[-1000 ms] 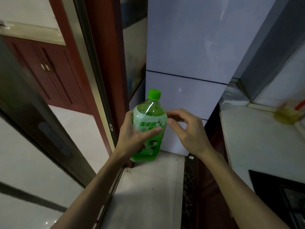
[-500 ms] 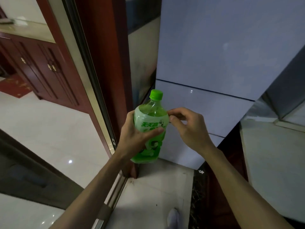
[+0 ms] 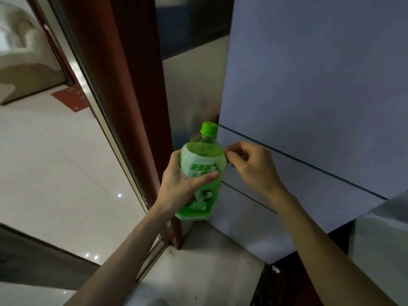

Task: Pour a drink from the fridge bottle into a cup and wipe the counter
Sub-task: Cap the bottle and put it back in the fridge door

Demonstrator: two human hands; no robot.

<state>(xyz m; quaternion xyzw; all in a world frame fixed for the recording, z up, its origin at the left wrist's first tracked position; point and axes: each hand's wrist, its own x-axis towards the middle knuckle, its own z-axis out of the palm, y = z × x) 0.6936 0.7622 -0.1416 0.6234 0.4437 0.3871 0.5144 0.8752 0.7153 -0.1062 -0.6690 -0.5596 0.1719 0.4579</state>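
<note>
Right now the left hand [image 3: 183, 184] is wrapped round the middle of a green plastic drink bottle w/ a white-and-green printed label [image 3: 202, 173], thumb laid across the label front, fingers hidden behind it. The bottle is upright, held in the air in front of the lower left corner of a pale grey-blue fridge front [image 3: 309, 89], its base clear of the floor. Its bright green screw cap [image 3: 209, 128] is on and sits just beside the dark seam betw. the fridge's upper door and the drawer panel below.

The right hand [image 3: 254, 171] is just to the right of the bottle's shoulder, fingers curled in w/ thumb and forefinger brought together at the bottle's edge; the tips look to be touching the bottle or label rim, but can't tell whether they actually pinch anything. It isn't on the cap. Both forearms are bare and reach up from the bottom of the view.

Left of the bottle stands a dark red-brown wooden door post [image 3: 132, 85] w/ a metal sliding-door frame [image 3: 106, 120] alongside it. Beyond that, a glossy pale tiled floor [image 3: 55, 162] w/ a small red mat [image 3: 70, 99] far back. Under the hands is a grey stone-look floor slab [image 3: 209, 261]. The fridge's two lower drawer panels are shut. A pale counter edge [image 3: 379, 239] shows at lower right; no cup in view.
</note>
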